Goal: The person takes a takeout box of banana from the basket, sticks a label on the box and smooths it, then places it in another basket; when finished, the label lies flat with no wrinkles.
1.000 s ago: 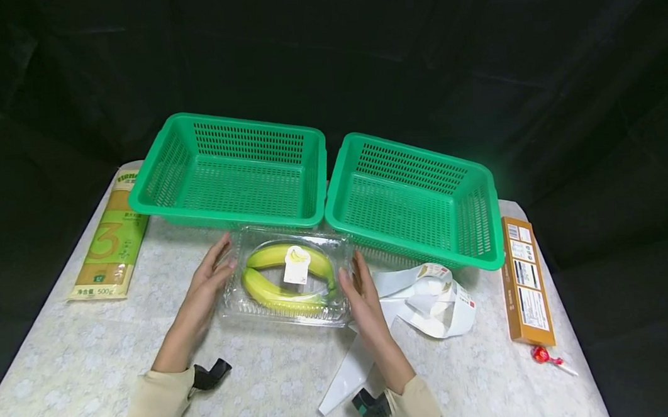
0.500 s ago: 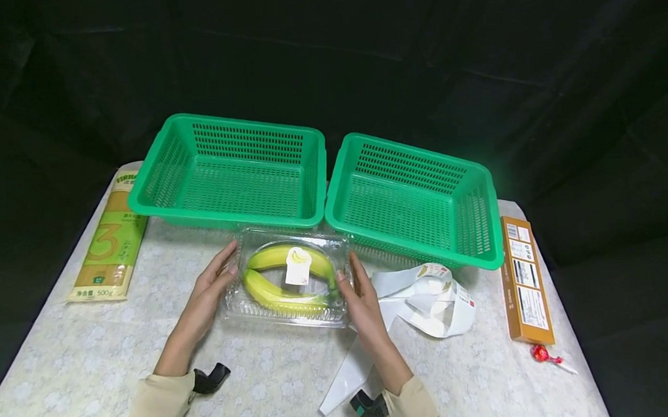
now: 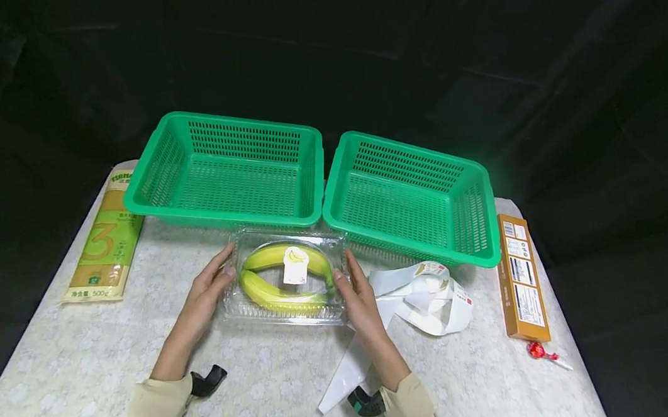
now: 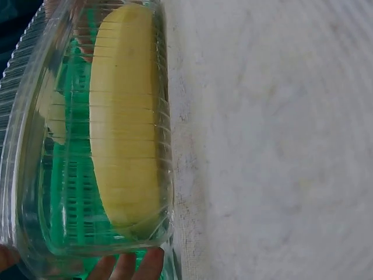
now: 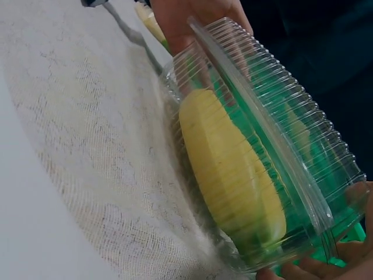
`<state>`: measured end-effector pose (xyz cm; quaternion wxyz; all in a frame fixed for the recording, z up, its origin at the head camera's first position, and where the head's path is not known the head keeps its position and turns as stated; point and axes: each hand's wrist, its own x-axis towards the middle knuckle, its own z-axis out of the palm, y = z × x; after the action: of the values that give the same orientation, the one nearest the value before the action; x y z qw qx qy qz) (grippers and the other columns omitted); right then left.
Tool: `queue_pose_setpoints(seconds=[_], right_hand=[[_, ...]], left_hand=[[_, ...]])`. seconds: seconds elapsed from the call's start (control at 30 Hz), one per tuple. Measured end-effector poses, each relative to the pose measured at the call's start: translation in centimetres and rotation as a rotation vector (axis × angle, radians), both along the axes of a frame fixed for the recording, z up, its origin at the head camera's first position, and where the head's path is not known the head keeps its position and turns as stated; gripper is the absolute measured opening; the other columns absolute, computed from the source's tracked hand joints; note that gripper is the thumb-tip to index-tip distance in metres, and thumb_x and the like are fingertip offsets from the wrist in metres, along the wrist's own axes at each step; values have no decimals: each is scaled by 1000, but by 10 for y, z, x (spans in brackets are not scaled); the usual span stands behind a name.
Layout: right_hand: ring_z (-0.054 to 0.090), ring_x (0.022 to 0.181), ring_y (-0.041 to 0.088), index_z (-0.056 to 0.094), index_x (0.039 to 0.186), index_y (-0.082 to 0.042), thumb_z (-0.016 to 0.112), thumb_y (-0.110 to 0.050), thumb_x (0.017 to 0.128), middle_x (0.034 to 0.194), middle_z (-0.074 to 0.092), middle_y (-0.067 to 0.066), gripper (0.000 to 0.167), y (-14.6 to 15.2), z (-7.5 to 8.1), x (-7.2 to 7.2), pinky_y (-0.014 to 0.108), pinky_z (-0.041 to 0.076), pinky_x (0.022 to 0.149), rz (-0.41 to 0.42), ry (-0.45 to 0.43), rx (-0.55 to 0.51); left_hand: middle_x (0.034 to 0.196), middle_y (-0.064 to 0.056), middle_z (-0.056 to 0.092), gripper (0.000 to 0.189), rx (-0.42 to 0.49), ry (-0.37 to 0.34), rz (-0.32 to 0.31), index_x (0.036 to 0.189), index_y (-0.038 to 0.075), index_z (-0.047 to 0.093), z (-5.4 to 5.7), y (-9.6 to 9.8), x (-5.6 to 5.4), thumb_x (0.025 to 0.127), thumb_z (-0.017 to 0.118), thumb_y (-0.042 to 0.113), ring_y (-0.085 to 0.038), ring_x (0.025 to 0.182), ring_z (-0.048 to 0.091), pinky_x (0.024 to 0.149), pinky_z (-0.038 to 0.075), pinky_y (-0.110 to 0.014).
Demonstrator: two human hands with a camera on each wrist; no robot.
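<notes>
A clear plastic clamshell box (image 3: 290,235) lies in front of the baskets, its ribbed sides seen close in both wrist views. Two yellow bananas (image 3: 270,295) show through it, under a white label (image 3: 295,267) with a banana picture. My left hand (image 3: 201,297) holds the box's left end; in the left wrist view its fingertips (image 4: 123,268) are at that end. At the opposite end my right hand (image 3: 366,301) grips the box, its thumb on the near side and fingers farther back. Parts of the fingers are hidden behind the plastic.
Two green baskets (image 3: 249,216) (image 3: 409,245) stand side by side behind the box. A spaghetti pack (image 3: 102,246) lies left. White crumpled strip packaging (image 3: 429,298) is beside my right hand. An orange box (image 3: 522,280) and a red lollipop (image 3: 536,349) sit near the right edge.
My left fingers have drawn in against the box's left end, and my right hand has come slightly inward at the right end. The box has barely moved.
</notes>
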<state>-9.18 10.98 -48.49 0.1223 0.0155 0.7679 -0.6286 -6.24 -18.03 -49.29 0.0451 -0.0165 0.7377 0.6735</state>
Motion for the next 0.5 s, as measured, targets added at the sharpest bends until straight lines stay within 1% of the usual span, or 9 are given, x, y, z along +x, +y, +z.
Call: queue_pose_setpoints(seconds=[0.03, 0.07, 0.1, 0.17, 0.23, 0.3, 0.37, 0.4, 0.5], right_hand=[[6, 158, 36, 17, 163, -24, 47, -46, 105, 171, 11, 4, 69, 0, 0, 0, 58, 12, 127, -5, 0, 1], [7, 158, 36, 17, 163, -24, 47, -45, 105, 171, 12, 4, 69, 0, 0, 0, 57, 12, 127, -6, 0, -2], [7, 158, 36, 17, 163, -23, 47, -45, 105, 171, 12, 4, 69, 0, 0, 0, 57, 12, 127, -9, 1, -6], [7, 158, 35, 17, 163, -23, 49, -44, 104, 171, 13, 3, 69, -1, 0, 0, 56, 12, 127, -11, -2, -19], [7, 158, 35, 17, 163, -22, 49, -44, 104, 171, 13, 3, 70, -1, -1, -1, 56, 12, 127, -9, -11, -31], [6, 158, 35, 18, 163, -22, 51, -44, 103, 171, 13, 3, 71, -1, 0, -1, 55, 12, 127, -11, -25, -44], [6, 158, 34, 19, 162, -23, 53, -44, 103, 171, 14, 2, 71, 0, 1, -1, 55, 13, 127, -17, -40, -55], [7, 158, 34, 20, 162, -24, 54, -43, 102, 171, 14, 2, 72, 1, 2, -1, 54, 13, 127, -22, -48, -60], [7, 159, 33, 23, 161, -26, 57, -43, 101, 170, 16, 0, 72, 5, 3, -1, 54, 13, 128, -28, -65, -69]], left_hand=[[168, -10, 22, 58, -3, -4, -4, 161, 18, 26, 0, -1, 0, 107, 45, 33, -39, 156, 17, 125, 20, -60], [168, -10, 23, 58, -4, -12, -8, 161, 19, 26, 0, -2, -1, 107, 45, 33, -38, 155, 20, 124, 24, -55], [168, -9, 24, 58, -5, -19, -9, 161, 19, 27, 0, -3, -1, 107, 46, 33, -37, 154, 23, 123, 30, -47], [167, -9, 27, 59, 2, -30, -9, 160, 19, 27, 1, -6, -1, 107, 47, 33, -35, 152, 29, 116, 39, -30], [165, -9, 29, 58, 6, -35, -6, 160, 20, 29, 3, -7, -1, 107, 48, 33, -32, 149, 34, 105, 41, -15], [164, -9, 31, 58, 1, -41, 4, 159, 21, 30, 4, -8, -1, 106, 50, 32, -27, 145, 37, 98, 41, -7], [162, -8, 33, 58, -17, -45, 10, 159, 22, 32, 6, -7, 0, 105, 51, 32, -21, 140, 39, 99, 41, -10], [161, -8, 34, 58, -31, -47, 12, 159, 22, 33, 7, -7, 1, 105, 52, 32, -18, 138, 40, 100, 41, -13], [160, -7, 35, 58, -58, -54, 14, 158, 23, 33, 9, -5, 3, 105, 53, 32, -15, 133, 40, 106, 40, -30]])
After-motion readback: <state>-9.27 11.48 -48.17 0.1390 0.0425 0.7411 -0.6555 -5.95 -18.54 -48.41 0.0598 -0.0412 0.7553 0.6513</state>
